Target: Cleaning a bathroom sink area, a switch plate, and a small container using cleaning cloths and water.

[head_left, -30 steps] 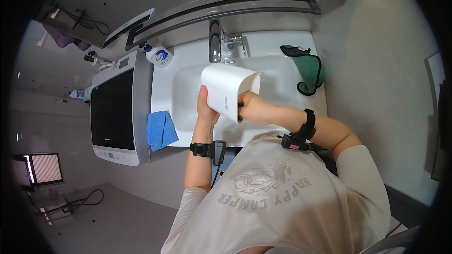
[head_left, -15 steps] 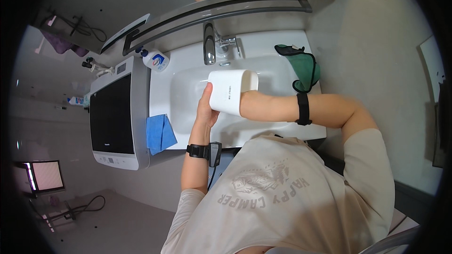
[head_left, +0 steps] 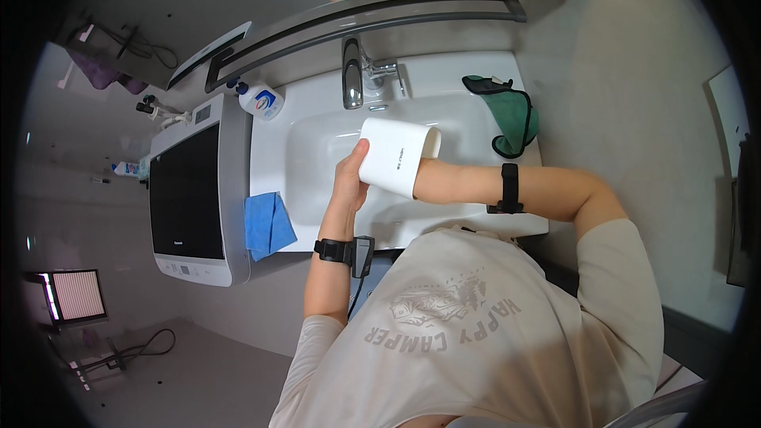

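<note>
L hand [head_left: 349, 174] grips the white container [head_left: 388, 158] at its L end, thumb on the near-facing side, other fingers mostly out of sight behind/below. Container is held approx. sideways over the white sink [head_left: 305, 150], open end facing R, just below the faucet [head_left: 352, 75] in view. R hand [head_left: 428, 178] is inside it via the open end, up to abt the wrist (can't tell if those fingers are open or closed, container hides them). Blue cloth [head_left: 268, 224] lies on sink's L front corner, pump bottle [head_left: 261, 101] at back L, green cloth [head_left: 513, 115] w/ black edging on R side.
</note>
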Action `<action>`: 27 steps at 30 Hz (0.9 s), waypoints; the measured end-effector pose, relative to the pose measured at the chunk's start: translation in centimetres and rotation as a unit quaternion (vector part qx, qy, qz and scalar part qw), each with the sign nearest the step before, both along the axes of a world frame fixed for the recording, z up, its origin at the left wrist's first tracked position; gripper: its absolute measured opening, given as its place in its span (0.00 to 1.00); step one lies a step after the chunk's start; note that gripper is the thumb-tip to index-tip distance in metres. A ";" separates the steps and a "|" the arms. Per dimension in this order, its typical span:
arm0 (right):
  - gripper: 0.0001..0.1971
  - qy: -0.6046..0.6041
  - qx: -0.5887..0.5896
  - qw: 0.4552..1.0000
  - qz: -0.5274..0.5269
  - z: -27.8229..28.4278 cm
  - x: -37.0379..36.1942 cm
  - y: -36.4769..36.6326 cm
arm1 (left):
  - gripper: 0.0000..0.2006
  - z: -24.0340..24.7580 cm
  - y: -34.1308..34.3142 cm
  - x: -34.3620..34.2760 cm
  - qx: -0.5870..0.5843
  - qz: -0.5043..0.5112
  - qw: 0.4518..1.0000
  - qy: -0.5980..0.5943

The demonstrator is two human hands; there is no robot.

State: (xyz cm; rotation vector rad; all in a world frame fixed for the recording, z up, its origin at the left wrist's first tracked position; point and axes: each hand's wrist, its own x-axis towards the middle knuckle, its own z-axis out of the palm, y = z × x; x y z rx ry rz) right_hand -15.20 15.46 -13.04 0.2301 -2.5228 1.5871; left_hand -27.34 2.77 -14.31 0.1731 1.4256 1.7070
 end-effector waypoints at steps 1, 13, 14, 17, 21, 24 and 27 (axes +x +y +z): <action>0.14 0.072 0.037 0.997 0.000 -1.2 0.0 0.1 | 0.34 -0.1 -0.1 -0.2 0.030 -0.004 0.999 0.025; 0.14 -0.271 -0.355 0.893 -0.053 2.3 0.4 -1.1 | 0.32 -2.8 -1.8 -2.1 0.147 -0.005 0.989 0.003; 0.16 -0.268 -0.385 0.882 -0.035 2.3 0.5 -0.7 | 0.32 -2.9 -1.9 -2.1 0.147 -0.003 0.989 0.003; 0.18 -0.256 -0.433 0.864 -0.001 3.3 1.4 0.2 | 0.32 -2.8 -1.8 -2.2 0.141 0.056 0.988 -0.030; 0.20 -0.232 -0.461 0.853 0.080 5.3 1.6 1.9 | 0.30 -2.5 -2.8 -3.1 0.191 0.075 0.975 -0.086; 0.21 -0.129 -0.514 0.845 0.075 7.0 1.6 4.6 | 0.34 -1.4 -2.8 -2.8 0.209 0.074 0.964 -0.144; 0.20 -0.059 -0.524 0.849 -0.019 9.3 2.0 6.9 | 0.36 -0.6 -3.0 -2.2 0.196 0.068 0.957 -0.201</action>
